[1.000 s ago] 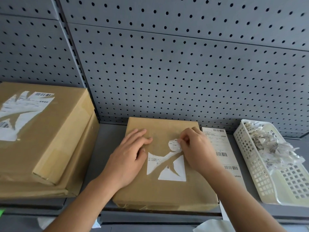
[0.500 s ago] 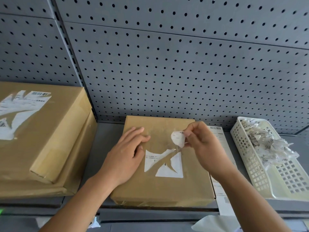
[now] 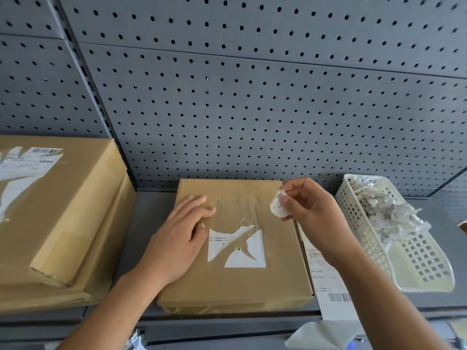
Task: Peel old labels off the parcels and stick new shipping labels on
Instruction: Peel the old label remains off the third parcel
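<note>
A flat brown parcel (image 3: 235,281) lies on the grey shelf in the middle. White remnants of its old label (image 3: 236,248) still stick near its centre, torn into pieces. My left hand (image 3: 177,241) rests flat on the parcel's left part, fingers straight. My right hand (image 3: 312,215) is raised over the parcel's right back corner and pinches a torn, curled scrap of label (image 3: 276,205) between thumb and fingers. A new shipping label sheet (image 3: 326,281) lies right of the parcel, partly under my right forearm.
Two larger stacked parcels (image 3: 58,218) sit at the left, the top one bearing a torn label (image 3: 22,170). A white plastic basket (image 3: 414,258) with several label scraps stands at the right. Grey pegboard (image 3: 252,109) backs the shelf. White paper (image 3: 323,334) lies below the shelf edge.
My right hand tore a scrap off the old label and lifted it up and to the right, away from the parcel. My left hand stayed flat on the parcel.
</note>
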The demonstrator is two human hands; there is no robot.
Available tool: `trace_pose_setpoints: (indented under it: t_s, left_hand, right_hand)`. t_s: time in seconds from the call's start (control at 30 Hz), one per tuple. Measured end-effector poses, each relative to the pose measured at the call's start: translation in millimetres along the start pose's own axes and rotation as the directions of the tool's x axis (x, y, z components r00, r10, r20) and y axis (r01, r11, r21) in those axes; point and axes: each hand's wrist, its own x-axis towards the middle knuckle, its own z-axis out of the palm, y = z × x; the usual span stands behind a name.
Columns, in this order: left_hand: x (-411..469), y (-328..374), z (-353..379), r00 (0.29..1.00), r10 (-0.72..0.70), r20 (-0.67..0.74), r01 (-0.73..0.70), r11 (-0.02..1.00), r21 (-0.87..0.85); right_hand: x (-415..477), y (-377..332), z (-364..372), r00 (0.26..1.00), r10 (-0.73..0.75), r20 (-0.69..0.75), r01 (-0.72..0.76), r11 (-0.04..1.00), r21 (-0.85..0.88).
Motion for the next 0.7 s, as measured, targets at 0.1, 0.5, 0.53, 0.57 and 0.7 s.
trace_pose_setpoints:
  t_s: [0.1,0.5,0.53,0.57,0.7]
  left_hand:
    - [0.1,-2.1,-0.1,1.000,-0.017,0.006,0.017,1.000,-0.011]
    - [1.2,-3.4,0.7,1.000,-0.003,0.006,0.003,1.000,0.011]
    - [1.4,-3.5,0.6,1.000,0.004,0.004,-0.004,1.000,0.012]
    - [1.8,-3.8,0.7,1.000,0.010,0.000,-0.010,1.000,0.014]
    - [2.3,-3.2,1.0,1.000,0.023,-0.019,-0.023,1.000,-0.001]
  right_hand:
    - [-1.7,-0.6,-14.6,0.999,-0.016,-0.050,0.015,1.000,-0.019]
    - [-17.1,22.3,-92.7,0.952,-0.022,-0.307,-0.072,0.954,-0.290]
    - [-17.5,24.3,-101.0,0.936,-0.037,-0.349,-0.085,0.940,-0.329]
    - [-17.3,26.7,-109.2,0.918,-0.046,-0.394,-0.109,0.926,-0.362]
    - [-17.9,32.9,-143.7,0.860,-0.037,-0.508,-0.223,0.869,-0.442]
